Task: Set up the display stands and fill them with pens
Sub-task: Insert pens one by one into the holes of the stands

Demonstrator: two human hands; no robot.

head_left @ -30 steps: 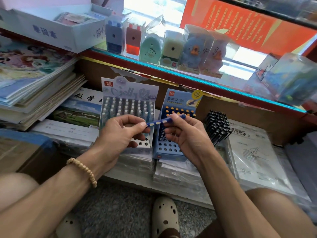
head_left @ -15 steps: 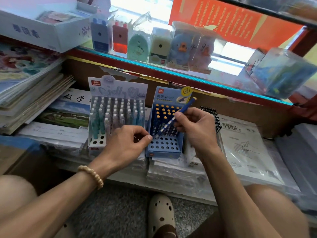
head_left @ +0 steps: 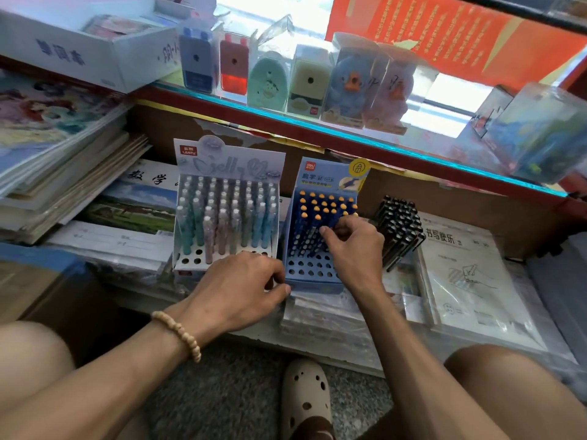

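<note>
Two cardboard stands sit side by side under my hands, and each hand has its own job. My left hand (head_left: pixel 241 287) curls its thumb and fingers around the near left corner of the blue cardboard display stand (head_left: pixel 313 271), bracing it so it won't slide on the slick plastic-wrapped paper packs (head_left: pixel 330 315) beneath while I push down. My right hand (head_left: pixel 352 246) is over the middle rows, fingertips pinched together on the blue pen with spotted barrel (head_left: pixel 313 231), which now stands almost upright among its orange-tipped neighbours; how much of it is already seated I can't tell, as my fingers hide the hole. Just left of my bracing hand stands the white cardboard stand of pastel gel pens (head_left: pixel 222 223), nearly full. Just beyond my right knuckles lies the bundle of black pens (head_left: pixel 398 230), still waiting.

Half a second ago the pen was tilted high above the rows and my left hand hovered loosely, short of the stand; since then the pen has dropped in and the left hand has clamped the corner.
</note>
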